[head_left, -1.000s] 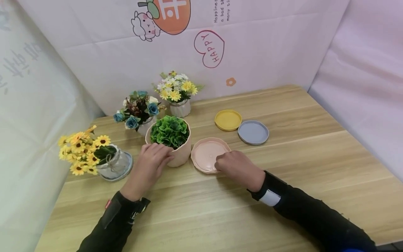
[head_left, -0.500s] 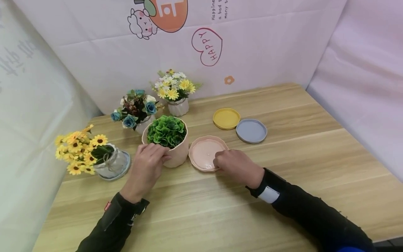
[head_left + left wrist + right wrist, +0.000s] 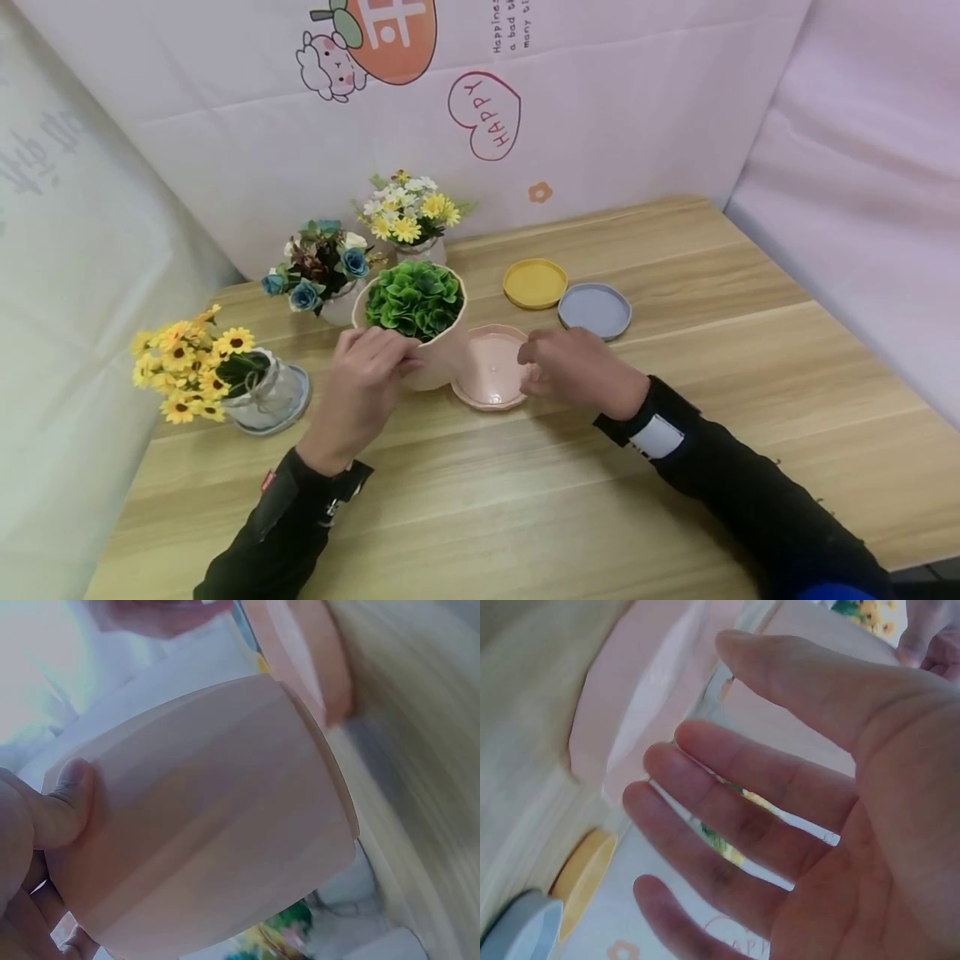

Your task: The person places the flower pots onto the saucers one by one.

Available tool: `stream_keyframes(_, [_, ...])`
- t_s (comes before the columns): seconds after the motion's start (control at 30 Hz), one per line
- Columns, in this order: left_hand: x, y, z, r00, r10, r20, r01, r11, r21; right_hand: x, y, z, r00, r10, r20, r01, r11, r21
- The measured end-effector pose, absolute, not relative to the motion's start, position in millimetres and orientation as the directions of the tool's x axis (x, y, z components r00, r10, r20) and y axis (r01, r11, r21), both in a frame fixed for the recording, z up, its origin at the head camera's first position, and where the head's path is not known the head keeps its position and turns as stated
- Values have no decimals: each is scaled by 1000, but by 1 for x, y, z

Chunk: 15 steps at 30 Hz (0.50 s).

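Observation:
My left hand (image 3: 360, 387) grips the near rim of a pink flowerpot (image 3: 442, 358) holding a leafy green plant (image 3: 416, 300). In the left wrist view the thumb presses the pot's outer wall (image 3: 217, 817), and its base hangs above the wooden surface. To the right of the pot lies a matching pink saucer (image 3: 491, 379), partly overlapped by the pot. My right hand (image 3: 581, 371) hovers over the saucer's right edge. The right wrist view shows its fingers (image 3: 735, 765) spread and gently bent, with nothing in them.
Yellow (image 3: 536, 283) and grey-blue saucers (image 3: 595, 311) lie behind my right hand. On the left, a sunflower pot (image 3: 262, 392) stands on a blue-grey saucer (image 3: 302, 400). Pots of blue roses (image 3: 305, 294) and daisies (image 3: 407, 212) stand at the back, near a printed cloth (image 3: 600, 108).
My left hand has lifted the pink flowerpot and moved it right, toward the pink saucer. My right hand has left the saucer's edge, its fingers opening and shifting slightly right.

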<state>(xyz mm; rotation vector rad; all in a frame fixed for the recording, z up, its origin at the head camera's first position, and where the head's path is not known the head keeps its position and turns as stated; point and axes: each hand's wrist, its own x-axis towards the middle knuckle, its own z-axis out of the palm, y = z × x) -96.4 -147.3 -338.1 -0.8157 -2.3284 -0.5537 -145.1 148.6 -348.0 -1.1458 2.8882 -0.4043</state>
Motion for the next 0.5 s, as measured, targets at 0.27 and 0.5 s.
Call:
stream_keyframes(0.27, [-106,-106,-335,-569,479,668,718,685,120,-156,168,-339,-805,-591,46,-582,773,-252])
stream_keyframes(0.5, [-106,-82,-343,-568,522,636,738,665,113,-159,179,-329,-831,-556,25,-541,798,-265])
